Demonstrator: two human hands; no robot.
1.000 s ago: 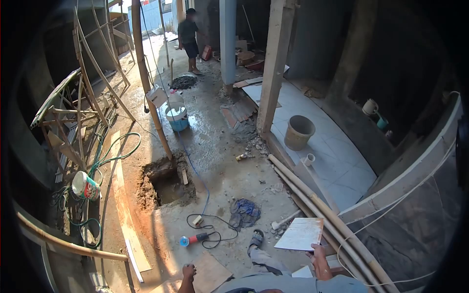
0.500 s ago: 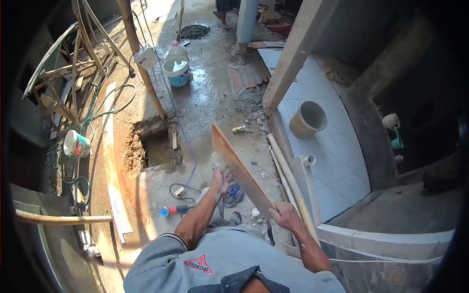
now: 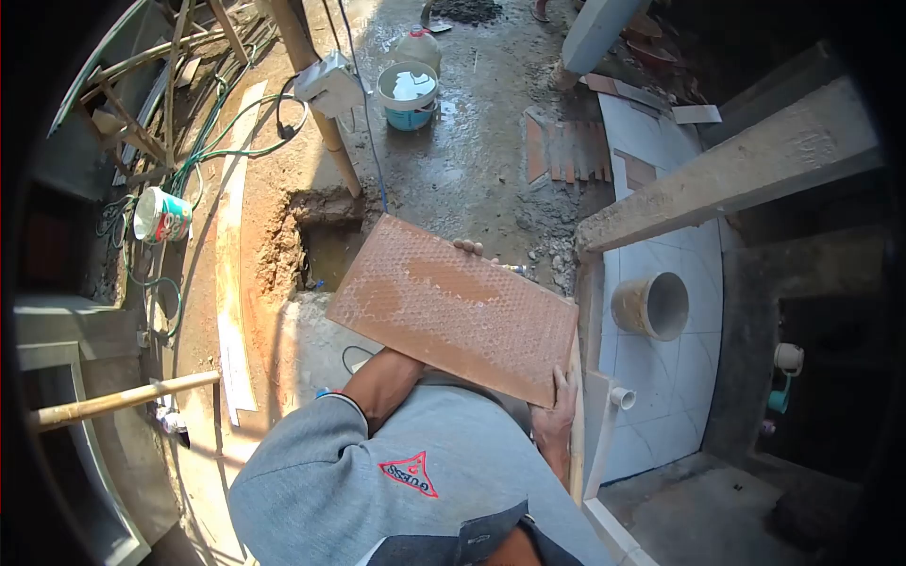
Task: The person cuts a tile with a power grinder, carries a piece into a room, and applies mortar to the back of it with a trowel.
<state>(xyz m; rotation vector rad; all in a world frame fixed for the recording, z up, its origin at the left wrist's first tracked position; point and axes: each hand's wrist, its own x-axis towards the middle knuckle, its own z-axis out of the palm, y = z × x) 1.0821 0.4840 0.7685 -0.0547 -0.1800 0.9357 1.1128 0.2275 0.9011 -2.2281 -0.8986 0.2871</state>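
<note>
A rectangular brown tile point(image 3: 453, 307) is held flat in front of my chest, its dimpled back face toward the camera. My left hand point(image 3: 469, 248) grips the tile's far edge; only the fingertips show above it, and the forearm passes beneath. My right hand point(image 3: 555, 423) clasps the near right corner from below. Grey sleeves cover both my arms.
A square hole point(image 3: 316, 245) is dug in the ground left of the tile, beside a leaning post point(image 3: 321, 123). Farther off stand a blue bucket of water point(image 3: 409, 94) and a jug. At right, white floor tiles point(image 3: 675, 377) carry a cement bucket point(image 3: 651, 306). Hoses and scrap wood lie left.
The tile has swung from edge-on to flat, back face up, closer to my chest. The view has tilted down and turned; the angle grinder and cloth on the ground are now hidden behind the tile.
</note>
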